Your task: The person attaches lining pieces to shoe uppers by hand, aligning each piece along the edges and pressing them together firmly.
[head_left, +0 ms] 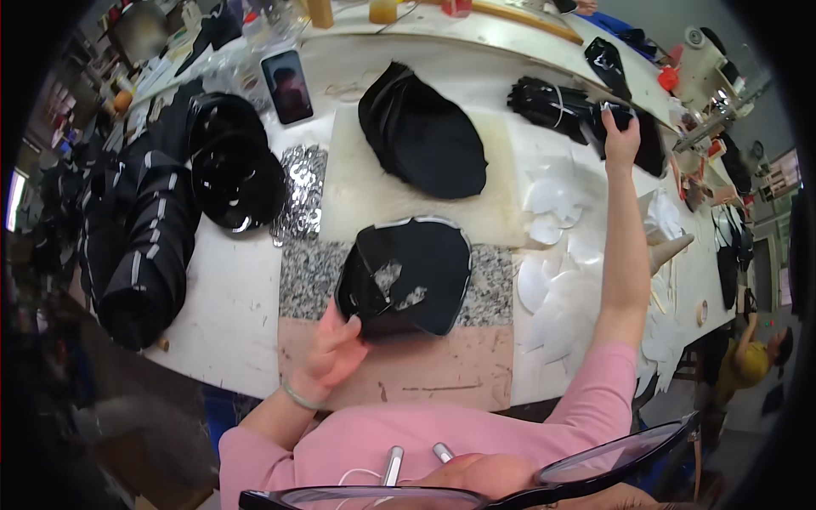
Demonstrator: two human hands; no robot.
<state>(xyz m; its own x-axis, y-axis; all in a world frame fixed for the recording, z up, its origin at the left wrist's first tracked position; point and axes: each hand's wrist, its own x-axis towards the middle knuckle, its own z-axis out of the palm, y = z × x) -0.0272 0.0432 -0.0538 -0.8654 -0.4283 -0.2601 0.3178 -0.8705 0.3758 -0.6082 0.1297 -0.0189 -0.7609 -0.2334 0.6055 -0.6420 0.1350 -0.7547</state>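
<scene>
On a speckled granite slab (pixel 310 289) lies a rounded black piece (pixel 438 263), curved like a cap, with a pale edge and whitish patches on it. My left hand (pixel 333 344) grips its lower left edge between thumb and fingers. My right arm is stretched to the far right, where my right hand (pixel 619 136) closes on a glossy black piece (pixel 650 144) beside a tied black bundle (pixel 548 102). Beyond the slab, a stack of matt black rounded pieces (pixel 433 140) rests on a pale cutting board (pixel 357 212).
Glossy black rounded pieces (pixel 238 178) and long stacked black rolls (pixel 153 246) fill the left side. A phone (pixel 287 87) leans behind a silvery heap (pixel 302 191). Thin white pieces (pixel 565 314) lie right. A person in yellow (pixel 748 365) is at the far right.
</scene>
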